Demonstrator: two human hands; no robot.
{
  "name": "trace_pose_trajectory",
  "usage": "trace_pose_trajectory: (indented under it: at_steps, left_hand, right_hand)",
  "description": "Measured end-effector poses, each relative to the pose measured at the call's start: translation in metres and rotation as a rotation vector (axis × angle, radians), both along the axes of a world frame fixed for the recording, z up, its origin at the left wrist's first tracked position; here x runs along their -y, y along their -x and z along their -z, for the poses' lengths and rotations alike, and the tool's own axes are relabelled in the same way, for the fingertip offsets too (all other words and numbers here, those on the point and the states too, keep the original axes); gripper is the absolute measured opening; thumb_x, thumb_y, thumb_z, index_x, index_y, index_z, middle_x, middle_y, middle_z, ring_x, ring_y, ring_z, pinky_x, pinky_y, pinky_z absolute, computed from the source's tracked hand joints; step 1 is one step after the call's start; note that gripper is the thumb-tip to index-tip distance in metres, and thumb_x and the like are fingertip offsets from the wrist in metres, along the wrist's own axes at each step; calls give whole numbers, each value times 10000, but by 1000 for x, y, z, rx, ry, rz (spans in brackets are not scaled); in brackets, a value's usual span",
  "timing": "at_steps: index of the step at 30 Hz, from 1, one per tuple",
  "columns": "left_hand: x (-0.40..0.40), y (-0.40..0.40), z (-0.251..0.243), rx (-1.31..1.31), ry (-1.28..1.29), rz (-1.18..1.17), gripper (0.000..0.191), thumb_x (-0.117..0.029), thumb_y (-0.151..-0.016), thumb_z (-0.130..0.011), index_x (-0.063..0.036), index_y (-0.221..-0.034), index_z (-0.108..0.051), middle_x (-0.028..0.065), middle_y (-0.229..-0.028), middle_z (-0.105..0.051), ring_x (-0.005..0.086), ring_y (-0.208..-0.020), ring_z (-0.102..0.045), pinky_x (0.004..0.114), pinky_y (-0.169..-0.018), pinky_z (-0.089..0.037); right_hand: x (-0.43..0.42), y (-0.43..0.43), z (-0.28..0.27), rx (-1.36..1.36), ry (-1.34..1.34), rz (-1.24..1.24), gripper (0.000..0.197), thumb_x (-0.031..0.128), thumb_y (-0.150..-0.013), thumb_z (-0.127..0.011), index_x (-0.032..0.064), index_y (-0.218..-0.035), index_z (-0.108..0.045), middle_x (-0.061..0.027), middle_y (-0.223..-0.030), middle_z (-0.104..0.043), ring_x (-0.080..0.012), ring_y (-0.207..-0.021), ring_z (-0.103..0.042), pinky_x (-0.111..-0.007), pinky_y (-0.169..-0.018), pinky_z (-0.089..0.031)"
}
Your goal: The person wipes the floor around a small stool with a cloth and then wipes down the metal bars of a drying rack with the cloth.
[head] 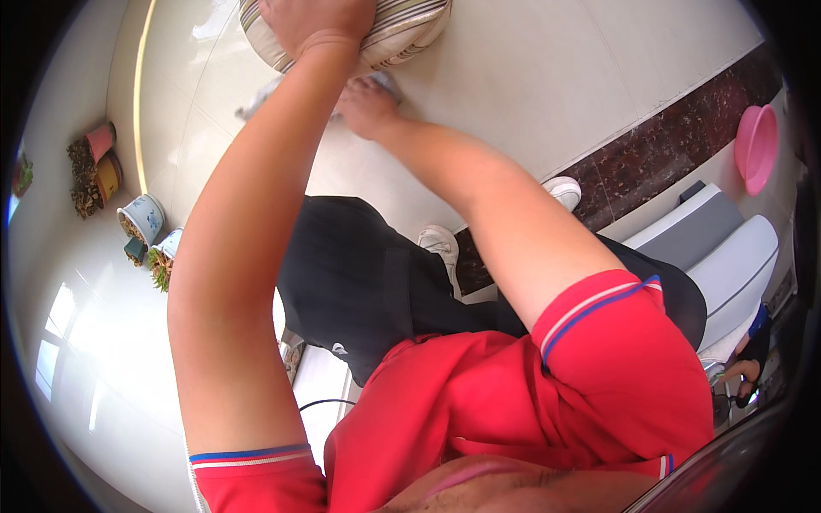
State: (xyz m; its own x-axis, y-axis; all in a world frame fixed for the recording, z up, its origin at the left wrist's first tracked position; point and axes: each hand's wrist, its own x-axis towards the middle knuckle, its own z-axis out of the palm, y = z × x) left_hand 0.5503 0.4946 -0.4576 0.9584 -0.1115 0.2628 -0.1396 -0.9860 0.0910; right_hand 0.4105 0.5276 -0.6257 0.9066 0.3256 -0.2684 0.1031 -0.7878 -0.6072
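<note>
At the top edge, my left hand (321,22) grips a round striped fabric cushion or padded seat (407,29); its fingers are partly cut off by the frame. Just below it, my right hand (369,108) presses a crumpled grey-white cloth (387,83) against the glossy tile floor (513,77). More of the cloth shows on the other side of my left forearm, which hides its middle. The cushion partly overhangs the right hand.
Potted plants (144,215) and tipped pots (106,176) stand at the left. A dark marble strip (667,154) crosses the floor at right, near a pink basin (757,151) and a grey-white padded object (693,224). Another person (753,359) is at far right.
</note>
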Motion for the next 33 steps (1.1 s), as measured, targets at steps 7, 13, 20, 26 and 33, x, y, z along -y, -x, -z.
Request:
trace_pose_trajectory:
  at_steps: [7, 13, 20, 26, 33]
  left_hand:
    - [4, 2, 1, 24, 63, 9, 642, -389, -873, -498, 34, -1351, -427, 238, -1400, -422, 368, -1326, -359, 427, -1128, -231]
    - [12, -3, 9, 36, 41, 7, 649, -399, -877, -493, 27, -1362, -423, 227, -1421, -411, 350, -1342, -350, 412, -1136, -225]
    - [7, -1, -2, 7, 39, 6, 640, -369, -861, -525, 24, -1357, -431, 227, -1405, -433, 358, -1321, -376, 424, -1119, -254]
    - [-8, -2, 14, 76, 78, 53, 647, -472, -885, -441, -18, -1346, -461, 193, -1423, -427, 326, -1356, -339, 423, -1121, -238]
    - [-2, -1, 24, 234, 13, 56, 533, -394, -873, -507, -33, -1264, -529, 167, -1315, -524, 329, -1249, -458, 438, -1036, -354]
  right_hand:
    - [264, 81, 6, 54, 431, -158, 555, 240, -904, -505, 142, -1434, -372, -46, -1541, -283, -278, -1365, -345, -422, -1114, -279]
    - [409, 116, -27, -98, 845, 256, 519, 311, -886, -543, 109, -1359, -466, -142, -1422, -439, -324, -1189, -528, -436, -899, -498]
    - [332, -3, -90, -291, 709, 271, 408, 373, -870, -572, 133, -1196, -629, -141, -1208, -598, -309, -1120, -582, -437, -910, -482]
    - [347, 60, -25, 165, 697, 223, 490, 333, -874, -600, 198, -1335, -504, -71, -1445, -404, -270, -1313, -397, -435, -1025, -394]
    - [389, 75, 25, 74, 517, 502, 547, 78, -840, -525, 204, -1371, -485, -64, -1498, -350, -277, -1336, -377, -392, -1018, -416]
